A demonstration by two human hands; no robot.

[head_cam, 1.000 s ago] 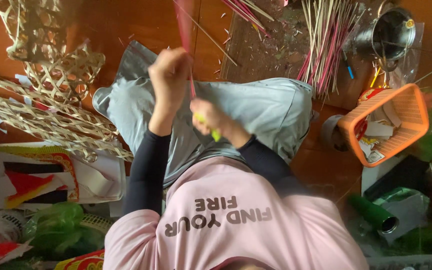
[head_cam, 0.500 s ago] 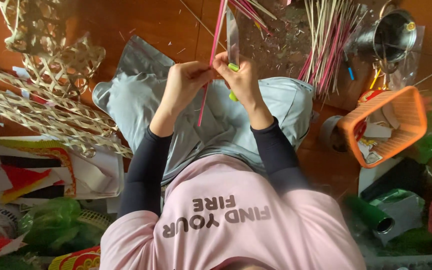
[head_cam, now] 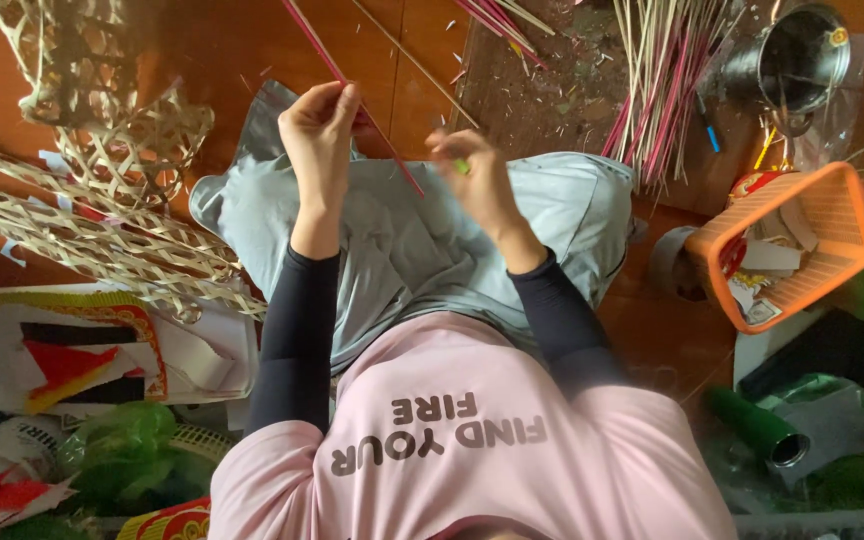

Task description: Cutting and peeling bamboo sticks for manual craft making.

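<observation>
While pinched in left hand (head_cam: 320, 125) fingers, centre-top of frame: pink stick (head_cam: 352, 95), thin, long, straight, slanting from upper left down to mid-frame over grey lap. Right hand (head_cam: 474, 175) w/ small green-handled tool (head_cam: 461, 166), blurred; grip clenched round it. More pink/pale sticks (head_cam: 657, 80) piled upper right.
</observation>
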